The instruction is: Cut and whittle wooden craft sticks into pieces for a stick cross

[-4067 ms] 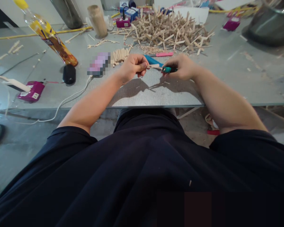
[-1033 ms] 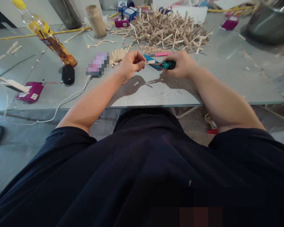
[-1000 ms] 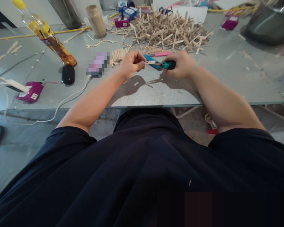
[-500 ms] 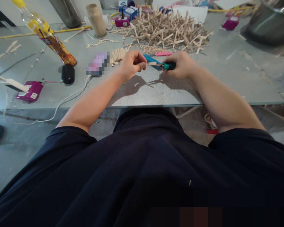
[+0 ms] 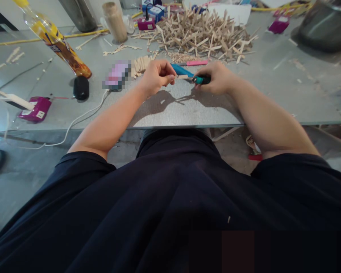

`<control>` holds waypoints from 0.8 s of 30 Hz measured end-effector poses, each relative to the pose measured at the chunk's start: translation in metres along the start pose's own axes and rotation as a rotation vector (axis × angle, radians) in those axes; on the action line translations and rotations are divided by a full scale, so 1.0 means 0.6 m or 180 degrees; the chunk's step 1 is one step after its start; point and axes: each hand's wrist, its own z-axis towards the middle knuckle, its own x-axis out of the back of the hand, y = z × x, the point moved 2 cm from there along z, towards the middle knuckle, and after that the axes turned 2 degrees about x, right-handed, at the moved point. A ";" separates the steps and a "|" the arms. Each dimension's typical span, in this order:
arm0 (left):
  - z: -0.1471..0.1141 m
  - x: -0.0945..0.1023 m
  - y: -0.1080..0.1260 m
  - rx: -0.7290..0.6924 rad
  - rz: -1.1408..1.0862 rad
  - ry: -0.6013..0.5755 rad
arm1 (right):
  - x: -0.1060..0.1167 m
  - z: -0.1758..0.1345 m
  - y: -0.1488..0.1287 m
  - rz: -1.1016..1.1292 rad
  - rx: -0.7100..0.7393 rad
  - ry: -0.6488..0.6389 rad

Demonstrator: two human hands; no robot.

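Observation:
Between the thumb and fingertips of my left hand (image 5: pixel 156 79) is a small flat wooden stick (image 5: pixel 182 77), pointing right. My right hand (image 5: pixel 217 77) is wrapped around a pair of pliers or cutters with green and black handles (image 5: pixel 199 80). Their metal jaws are close to the stick's right end; I cannot tell if they touch it. Just behind the hands lie a blue strip-like object (image 5: pixel 182 70) and a pink-handled tool (image 5: pixel 197 63). A neat row of short wooden pieces (image 5: pixel 141 66) sits beyond my left hand.
A big heap of wooden sticks (image 5: pixel 204 36) covers the back of the table. To the left are a phone (image 5: pixel 118 75) on a white cable, a black case (image 5: pixel 81 88), a drink bottle (image 5: pixel 58 45) and a purple box (image 5: pixel 35 110). A dark pot (image 5: pixel 324 32) stands back right.
Both hands keep nearly the same place and grip. The stick and the pliers have hardly moved; the view has shifted very slightly.

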 end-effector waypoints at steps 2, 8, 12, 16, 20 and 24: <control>0.000 -0.001 -0.001 -0.0060 0.0006 -0.0064 | 0.001 -0.001 -0.002 0.0003 0.0004 0.0007; 0.000 -0.002 0.001 -0.0095 -0.0074 -0.0163 | 0.005 -0.005 -0.011 -0.0144 0.0005 -0.0046; -0.001 -0.003 0.004 -0.0067 -0.0103 -0.0203 | 0.006 -0.006 -0.008 -0.0330 0.0029 -0.0013; -0.006 -0.002 0.013 0.0037 -0.0189 -0.0107 | 0.006 -0.006 -0.002 -0.0481 0.0016 0.0117; -0.007 -0.002 0.020 -0.0026 -0.0256 0.0101 | 0.009 -0.005 -0.002 -0.0653 -0.0057 0.0275; -0.003 -0.001 0.016 -0.0064 -0.0267 0.0249 | 0.009 -0.005 -0.006 -0.0627 -0.0119 0.0263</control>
